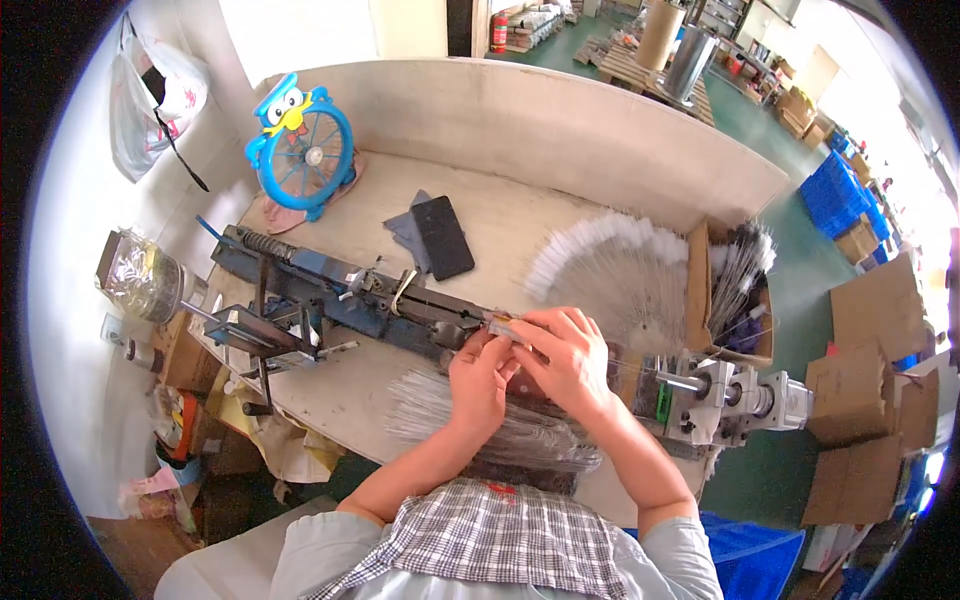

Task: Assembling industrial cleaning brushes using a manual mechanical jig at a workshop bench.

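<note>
My left hand (480, 385) and my right hand (568, 362) meet over the near side of a long blue-grey bench machine (330, 290). A small pale flat piece (503, 331) sits between the fingertips of my right hand, pinched there. My left hand's fingers are closed right beside it, and what they hold is hidden. Below my wrists lies a bundle of thin silvery wires (535, 440), spreading out to the left. Beyond my right hand, a fan of thin brushes with white bristle tips (590, 250) lies on the table.
A motor-driven spindle (720, 395) stands at the right end. A box (700, 280) of more wire brushes is behind it. On the table lie a black phone (443, 238) and a grey cloth (405, 232). A blue cartoon-faced fan (305, 155) stands far left; a crank handle (258, 408) projects near left.
</note>
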Motion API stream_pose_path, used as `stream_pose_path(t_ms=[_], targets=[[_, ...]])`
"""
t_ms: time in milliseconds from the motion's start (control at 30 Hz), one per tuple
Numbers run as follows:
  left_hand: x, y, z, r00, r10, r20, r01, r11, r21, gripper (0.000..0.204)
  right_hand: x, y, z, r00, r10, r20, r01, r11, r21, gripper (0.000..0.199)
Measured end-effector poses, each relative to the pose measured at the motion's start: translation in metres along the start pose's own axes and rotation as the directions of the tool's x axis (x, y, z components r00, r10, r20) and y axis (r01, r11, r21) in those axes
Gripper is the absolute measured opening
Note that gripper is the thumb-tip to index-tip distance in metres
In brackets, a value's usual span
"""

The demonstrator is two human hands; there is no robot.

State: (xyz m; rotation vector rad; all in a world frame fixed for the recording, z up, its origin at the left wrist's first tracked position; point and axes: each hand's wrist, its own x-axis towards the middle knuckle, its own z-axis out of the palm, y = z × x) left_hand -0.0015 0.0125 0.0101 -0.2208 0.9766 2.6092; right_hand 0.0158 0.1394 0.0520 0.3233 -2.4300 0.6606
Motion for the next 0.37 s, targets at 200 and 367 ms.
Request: stream_pose_path(t_ms=[200,367], targets=[[0.0021,-0.0011,0.0005,1.000,-0.003,-0.021,0.003,1.000,0.019,0.014,-0.0002,0.0020,-0.0009,1.000,-0.002,-0.018,0.002,1.000,0.003,0.027],[0.0018,-0.0010,0.0009,1.000,0.005,-0.018,-0.004,0.998,0.068,0.016,-0.0042,0.0073,-0.0026,0.998,0.021,0.055,-0.022,1.000,0.022,0.025]])
